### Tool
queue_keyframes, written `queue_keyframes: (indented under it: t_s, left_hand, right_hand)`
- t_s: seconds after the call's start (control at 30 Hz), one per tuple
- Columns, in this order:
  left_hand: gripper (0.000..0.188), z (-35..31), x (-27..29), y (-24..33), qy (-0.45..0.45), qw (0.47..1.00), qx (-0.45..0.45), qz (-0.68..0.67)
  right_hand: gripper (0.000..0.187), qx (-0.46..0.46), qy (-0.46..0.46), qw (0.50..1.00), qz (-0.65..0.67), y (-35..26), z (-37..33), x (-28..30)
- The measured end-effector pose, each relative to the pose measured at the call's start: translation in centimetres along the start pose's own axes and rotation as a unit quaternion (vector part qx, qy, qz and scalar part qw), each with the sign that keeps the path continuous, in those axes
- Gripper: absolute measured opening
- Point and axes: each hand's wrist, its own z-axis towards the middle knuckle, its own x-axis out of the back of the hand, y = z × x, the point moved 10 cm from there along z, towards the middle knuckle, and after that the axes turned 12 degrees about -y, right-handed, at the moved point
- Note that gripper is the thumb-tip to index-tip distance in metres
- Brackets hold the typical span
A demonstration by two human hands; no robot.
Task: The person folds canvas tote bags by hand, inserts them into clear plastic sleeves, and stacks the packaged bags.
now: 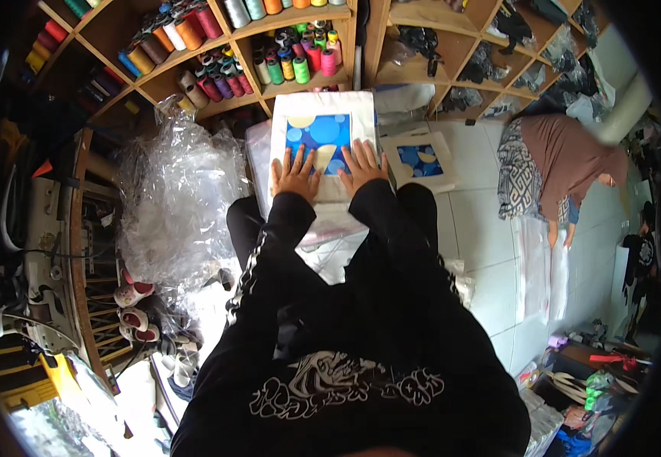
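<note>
In front of me lies a cream cloth bag (288, 108) with a blue panel of light-blue and yellow circles, on top of a stack. My left hand (295, 177) rests flat on its lower left part, fingers spread. Flat on the lower right part is my right hand (362, 166), its fingers spread too. Neither hand grips anything. A similar cream bag with a dark-blue patterned panel (419, 159) lies on the floor just right of the stack. Clear plastic (330, 228) shows beneath the top bag at the near side.
A heap of clear plastic (182, 206) lies left of my knees, by a wooden rack with shoes (134, 293). Shelves of thread spools (300, 68) stand ahead. To the right, another person (563, 164) bends over long plastic sheets (536, 266) on the tiled floor (483, 251).
</note>
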Motion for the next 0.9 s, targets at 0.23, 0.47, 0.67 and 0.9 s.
queue_keyframes:
  t_s: [0.23, 0.47, 0.67, 0.9]
  left_hand:
    - [0.044, 0.8, -0.7, -0.7, -0.081, 0.976, -0.063, -0.19]
    - [0.029, -7.5, 6.1, 6.5, 0.032, 0.908, -0.192, -0.371]
    - [0.034, -7.4, 3.3, 12.4, -0.008, 0.905, -0.21, -0.369]
    - [0.032, -6.6, 1.4, 13.5, -0.034, 0.908, -0.208, -0.362]
  right_hand:
    - [0.031, -0.01, -0.031, 0.966, 0.257, 5.6, 0.9, -2.4]
    - [0.012, -0.112, 0.043, 0.896, 0.429, 9.8, -9.3, 2.4]
    - [0.026, -0.143, 0.022, 0.901, 0.41, 7.9, -12.0, -0.3]
    - [0.019, -0.195, -0.023, 0.883, 0.427, 8.4, -12.1, -2.2]
